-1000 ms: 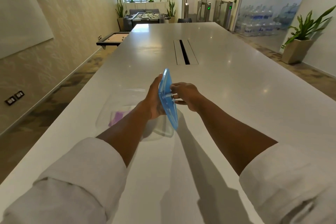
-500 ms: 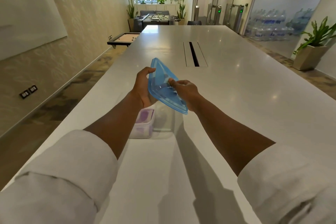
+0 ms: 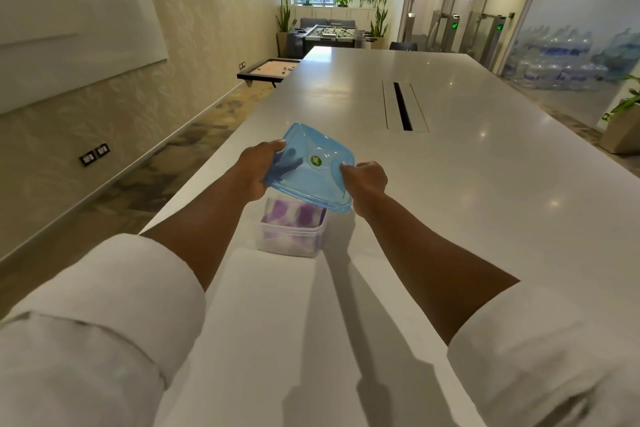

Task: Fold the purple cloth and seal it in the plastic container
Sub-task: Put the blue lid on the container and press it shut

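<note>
A clear plastic container (image 3: 294,246) stands on the white table (image 3: 467,218) near its left edge. The folded purple and white cloth (image 3: 294,217) lies inside it. Both hands hold a translucent blue lid (image 3: 311,170) with a green round mark, top face up and tilted, just above the container's far side. My left hand (image 3: 258,172) grips the lid's left edge. My right hand (image 3: 365,178) grips its right edge. The lid hides the container's far rim.
A cable slot (image 3: 403,106) is set into the table farther ahead. The table's left edge runs close beside the container, with floor below. A low game board (image 3: 268,71) and a football table (image 3: 332,33) stand beyond.
The lid has turned from edge-on to nearly flat, top face up. My right hand shifted to its right edge. The container with the cloth now shows below it.
</note>
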`<action>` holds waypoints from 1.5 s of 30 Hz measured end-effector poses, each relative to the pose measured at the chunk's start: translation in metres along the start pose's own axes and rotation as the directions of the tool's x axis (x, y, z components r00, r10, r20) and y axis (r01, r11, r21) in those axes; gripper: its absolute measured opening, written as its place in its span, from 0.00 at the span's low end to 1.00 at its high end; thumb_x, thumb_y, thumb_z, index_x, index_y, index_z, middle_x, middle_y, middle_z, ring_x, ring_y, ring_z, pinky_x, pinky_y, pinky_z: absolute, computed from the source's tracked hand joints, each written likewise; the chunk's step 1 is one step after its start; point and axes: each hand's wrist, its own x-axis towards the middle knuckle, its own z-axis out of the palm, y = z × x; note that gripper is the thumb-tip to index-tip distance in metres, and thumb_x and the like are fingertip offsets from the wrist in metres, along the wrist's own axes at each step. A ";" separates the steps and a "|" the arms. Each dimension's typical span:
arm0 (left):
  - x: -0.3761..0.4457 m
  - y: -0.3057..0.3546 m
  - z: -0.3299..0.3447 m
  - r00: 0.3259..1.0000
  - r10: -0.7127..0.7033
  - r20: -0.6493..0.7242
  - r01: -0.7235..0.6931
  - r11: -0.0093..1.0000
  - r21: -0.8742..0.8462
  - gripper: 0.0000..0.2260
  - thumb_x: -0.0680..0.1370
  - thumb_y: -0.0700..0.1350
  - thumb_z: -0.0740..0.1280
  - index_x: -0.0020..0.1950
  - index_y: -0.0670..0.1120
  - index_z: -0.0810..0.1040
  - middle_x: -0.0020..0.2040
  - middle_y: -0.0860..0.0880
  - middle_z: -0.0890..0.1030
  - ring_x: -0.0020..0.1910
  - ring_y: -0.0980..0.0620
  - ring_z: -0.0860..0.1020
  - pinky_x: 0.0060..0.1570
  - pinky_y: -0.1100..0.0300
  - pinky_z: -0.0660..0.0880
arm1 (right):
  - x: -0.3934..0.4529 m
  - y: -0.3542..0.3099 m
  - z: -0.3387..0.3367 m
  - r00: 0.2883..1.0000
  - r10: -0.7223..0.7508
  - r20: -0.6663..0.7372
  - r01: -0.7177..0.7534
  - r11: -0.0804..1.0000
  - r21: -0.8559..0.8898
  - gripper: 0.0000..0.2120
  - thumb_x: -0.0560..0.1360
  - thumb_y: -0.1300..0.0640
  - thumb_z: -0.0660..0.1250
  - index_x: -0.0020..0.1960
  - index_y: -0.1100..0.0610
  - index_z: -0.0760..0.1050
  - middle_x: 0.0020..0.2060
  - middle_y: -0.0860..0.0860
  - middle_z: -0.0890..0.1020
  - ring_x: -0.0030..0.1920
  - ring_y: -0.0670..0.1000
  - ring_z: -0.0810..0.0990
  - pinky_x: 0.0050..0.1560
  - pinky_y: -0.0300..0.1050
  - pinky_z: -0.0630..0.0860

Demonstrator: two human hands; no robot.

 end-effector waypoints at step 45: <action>0.007 -0.040 -0.054 0.933 0.109 -0.343 0.126 0.793 0.596 0.15 0.79 0.53 0.64 0.37 0.45 0.71 0.38 0.47 0.75 0.38 0.49 0.74 0.41 0.57 0.70 | -0.034 0.025 0.050 0.992 0.122 0.014 -0.115 0.962 -0.248 0.25 0.79 0.47 0.55 0.70 0.62 0.64 0.65 0.60 0.71 0.62 0.61 0.75 0.60 0.53 0.73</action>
